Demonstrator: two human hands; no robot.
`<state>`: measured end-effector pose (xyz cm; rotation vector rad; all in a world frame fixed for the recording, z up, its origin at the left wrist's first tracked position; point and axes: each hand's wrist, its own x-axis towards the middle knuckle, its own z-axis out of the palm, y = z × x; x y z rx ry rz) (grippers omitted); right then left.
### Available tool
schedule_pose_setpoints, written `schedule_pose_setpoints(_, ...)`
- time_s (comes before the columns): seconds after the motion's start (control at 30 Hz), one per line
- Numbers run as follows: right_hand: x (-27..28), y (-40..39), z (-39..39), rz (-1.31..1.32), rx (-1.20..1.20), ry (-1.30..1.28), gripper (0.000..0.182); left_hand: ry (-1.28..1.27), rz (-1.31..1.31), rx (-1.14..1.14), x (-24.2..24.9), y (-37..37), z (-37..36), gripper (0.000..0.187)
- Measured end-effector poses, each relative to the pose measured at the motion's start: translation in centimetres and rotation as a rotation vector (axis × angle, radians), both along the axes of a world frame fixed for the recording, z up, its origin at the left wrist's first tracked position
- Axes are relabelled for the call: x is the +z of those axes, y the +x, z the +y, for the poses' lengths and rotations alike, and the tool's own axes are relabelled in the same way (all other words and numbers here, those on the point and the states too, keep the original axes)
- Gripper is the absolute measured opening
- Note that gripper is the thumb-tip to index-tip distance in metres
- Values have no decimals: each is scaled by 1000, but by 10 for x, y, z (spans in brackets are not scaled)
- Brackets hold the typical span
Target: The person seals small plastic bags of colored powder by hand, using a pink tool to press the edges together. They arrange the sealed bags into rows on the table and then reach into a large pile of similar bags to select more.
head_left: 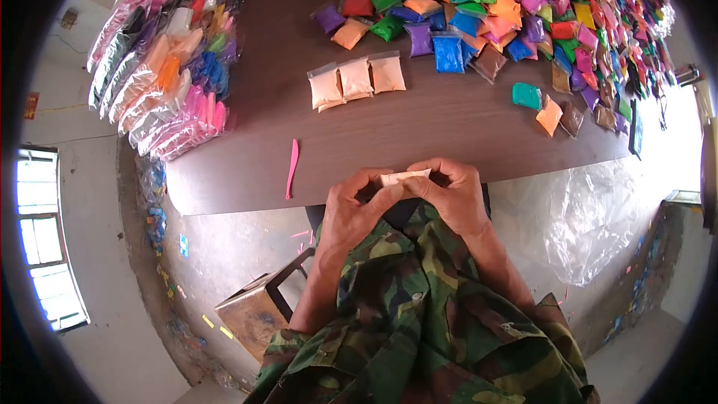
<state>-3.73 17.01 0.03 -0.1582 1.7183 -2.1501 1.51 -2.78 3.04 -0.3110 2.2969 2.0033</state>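
Observation:
Just in front of the table's near edge, a small peach-coloured packet (404, 177) is pinched between my two hands. My left hand (359, 206) grips its left end with thumb and fingers closed. On the other end, my right hand (451, 193) is closed in the same way. The thumbs lie against the packet's near side and cover part of it. Farther up the table, several peach packets (356, 79) in clear plastic lie side by side in a row. A pink plastic knife (292, 169) lies to the left of my hands.
A big heap of colourful packets (479, 11) covers the table's far right. Bulging clear bags (168, 60) of coloured pieces line the left side. A few loose packets (550, 115) lie on the right. A wooden stool (258, 307) and a clear plastic bag (591, 221) are below the table.

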Motion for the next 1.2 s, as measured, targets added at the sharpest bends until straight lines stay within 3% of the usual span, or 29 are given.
schedule_pose_setpoints(0.27, 12, -3, 3, 51, 120, 174, 21, 56, 131, 37, -25, 9, -4, 23)
schedule_pose_setpoints(0.37, 20, -8, -1, 76, 163, 189, 19, -179, 83, -2, -14, 7, -10, 24)
schedule_pose_setpoints(0.43, 22, -13, 2, 59, 220, 189, 18, -46, 88, 33, -11, 7, -7, 24)
schedule_pose_setpoints(0.53, 8, -10, -2, -21, 122, -30, 19, 49, 17, 65, 1, 5, 1, 22)
schedule_pose_setpoints(0.67, 8, -9, 0, 2, 95, 40, 23, 142, -17, 81, -11, 7, 4, 18)
schedule_pose_setpoints(0.97, 25, -17, 0, 40, 243, 196, 23, -5, -45, 20, -12, 3, -9, 21)
schedule_pose_setpoints(1.2, 15, -15, 1, 83, 252, 268, 24, 45, -15, 93, -6, -1, 2, 21)
